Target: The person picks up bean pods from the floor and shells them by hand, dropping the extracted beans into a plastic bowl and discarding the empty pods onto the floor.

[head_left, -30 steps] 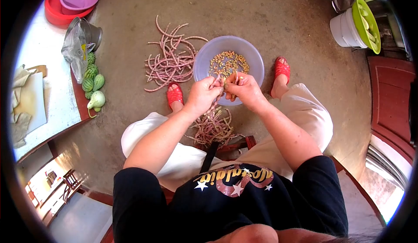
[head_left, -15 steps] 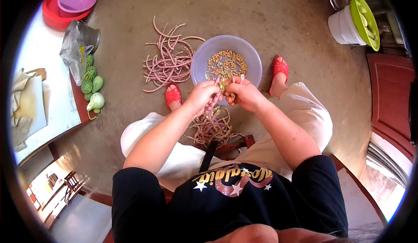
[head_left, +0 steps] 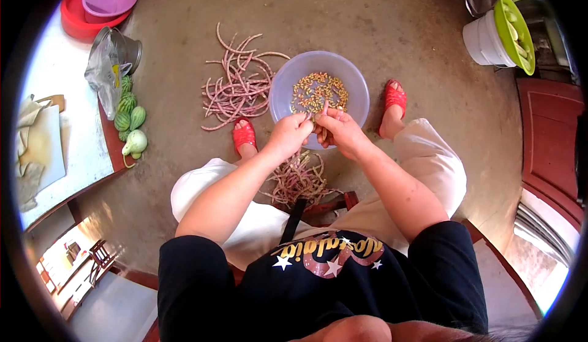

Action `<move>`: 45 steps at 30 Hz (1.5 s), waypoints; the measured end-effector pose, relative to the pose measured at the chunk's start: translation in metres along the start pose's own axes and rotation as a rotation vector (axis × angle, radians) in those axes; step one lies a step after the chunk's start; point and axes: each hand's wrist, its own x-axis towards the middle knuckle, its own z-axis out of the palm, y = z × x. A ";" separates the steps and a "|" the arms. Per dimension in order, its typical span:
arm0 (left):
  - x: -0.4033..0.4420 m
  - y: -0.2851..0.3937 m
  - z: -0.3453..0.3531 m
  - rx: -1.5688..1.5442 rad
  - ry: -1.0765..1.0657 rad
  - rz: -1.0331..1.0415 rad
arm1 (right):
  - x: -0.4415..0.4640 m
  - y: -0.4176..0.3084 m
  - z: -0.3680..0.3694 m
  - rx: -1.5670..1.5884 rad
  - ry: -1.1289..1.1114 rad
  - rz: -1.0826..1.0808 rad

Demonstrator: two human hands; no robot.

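My left hand [head_left: 290, 135] and my right hand [head_left: 344, 133] are close together over the near rim of a pale purple basin [head_left: 280, 91]. Both are closed on a slim bean pod [head_left: 326, 106], whose pinkish end pokes up past my right thumb. Most of the pod is hidden by my fingers. Shelled beans [head_left: 318, 87], yellowish and reddish, are scattered over the basin's floor. Long pink-purple bean pods [head_left: 239, 87] lie heaped on the ground left of the basin. Below my hands, between my legs, sits a tangled pile of split pod shells [head_left: 299, 179].
A white table [head_left: 79, 121] at the left bears small striped melons [head_left: 127, 104], a pale gourd [head_left: 135, 141], a plastic bag [head_left: 104, 72] and a metal pot [head_left: 127, 51]. Far right stands a white bucket [head_left: 485, 40] with a green basin [head_left: 508, 20]. My red sandals [head_left: 395, 95] flank the purple basin.
The pink pod length that hung below my left hand no longer shows, nor does the greenish opened part between my fingers. A pinkish pod end now points up by my right thumb.
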 end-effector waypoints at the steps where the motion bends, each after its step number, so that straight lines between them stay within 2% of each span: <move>1: 0.000 0.000 0.001 0.001 -0.002 0.001 | 0.001 0.000 0.000 0.001 0.002 -0.001; 7: 0.004 -0.006 0.002 0.190 0.055 0.105 | 0.000 0.001 -0.004 0.080 0.067 0.067; 9: 0.007 -0.004 0.000 -0.041 0.008 0.024 | -0.003 -0.003 -0.003 0.076 0.152 0.012; 10: 0.006 -0.001 -0.003 -0.040 0.007 0.025 | -0.002 -0.003 -0.003 0.077 0.153 0.011; 12: 0.002 0.007 -0.009 -0.346 -0.104 -0.204 | 0.000 -0.001 -0.005 -0.022 0.237 -0.038; 16: 0.005 0.005 -0.009 -0.438 -0.102 -0.193 | -0.001 -0.002 -0.005 -0.108 0.281 -0.100; 19: 0.004 0.004 -0.007 -0.278 -0.085 -0.189 | 0.004 0.000 -0.006 -0.202 0.177 -0.078; 21: 0.001 0.006 -0.004 -0.079 -0.030 -0.004 | 0.001 -0.001 -0.001 -0.199 0.078 -0.029; 22: 0.000 0.007 -0.004 -0.080 -0.031 -0.005 | 0.000 0.001 -0.001 -0.177 0.033 -0.026; 25: -0.002 0.009 -0.005 -0.206 -0.072 0.051 | 0.000 -0.003 -0.004 -0.073 -0.009 -0.005; 28: -0.005 0.006 -0.009 -0.033 -0.059 0.195 | -0.002 -0.008 -0.005 0.026 0.112 0.003; 32: -0.009 0.003 -0.010 0.116 0.028 0.240 | -0.004 -0.009 -0.003 0.168 0.022 -0.007; 35: -0.011 0.008 -0.013 -0.035 0.004 0.261 | -0.004 -0.009 -0.006 0.220 -0.094 -0.036; 37: -0.015 0.019 -0.016 -0.354 -0.111 0.101 | -0.005 -0.012 -0.005 0.221 -0.139 -0.059; 38: -0.014 0.018 -0.020 -0.354 -0.108 0.103 | -0.006 -0.012 -0.003 0.219 -0.142 -0.060; 40: -0.013 0.016 -0.030 -0.608 -0.282 -0.136 | -0.008 -0.013 0.000 0.277 -0.184 -0.114; 41: -0.013 0.015 -0.031 -0.608 -0.281 -0.135 | -0.010 -0.014 0.002 0.277 -0.185 -0.114; 43: -0.014 0.015 -0.032 -0.806 -0.367 -0.182 | -0.013 -0.019 0.006 0.221 -0.152 -0.170; 45: -0.017 0.020 -0.030 -0.729 -0.349 -0.146 | -0.012 -0.019 0.005 0.233 -0.121 -0.136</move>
